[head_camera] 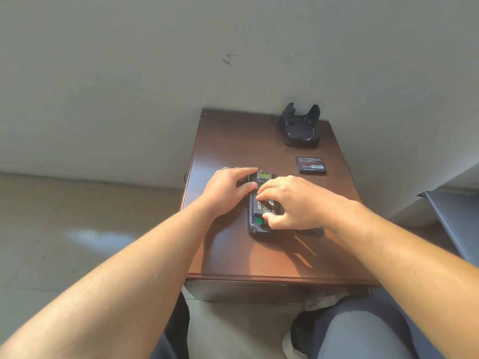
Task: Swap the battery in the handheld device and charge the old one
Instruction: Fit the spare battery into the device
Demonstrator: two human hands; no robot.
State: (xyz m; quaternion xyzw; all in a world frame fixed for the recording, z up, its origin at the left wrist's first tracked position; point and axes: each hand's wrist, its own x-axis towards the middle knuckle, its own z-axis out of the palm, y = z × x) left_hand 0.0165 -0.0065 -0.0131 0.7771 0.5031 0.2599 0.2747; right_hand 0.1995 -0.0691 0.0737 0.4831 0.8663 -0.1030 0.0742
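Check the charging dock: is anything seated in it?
Empty. The dock shows a bare cradle between its two prongs; a spare battery lies on the table in front of it.

You are showing two bare forearms with no sleeves, watch or rings, your left hand (228, 189) and right hand (298, 203) uncovered. Lower right, you are wearing grey trousers (363, 330) and a black shoe with a white sole (298, 335).

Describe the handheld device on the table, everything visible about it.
The handheld device is a dark, plastic-looking unit lying flat, back side up, near the middle of the brown table. Its back cover is off, exposing a dark battery with printed labels and a green tab beside it. A yellow label sits at its far end. The left hand steadies its far end; the right hand fingers the battery.
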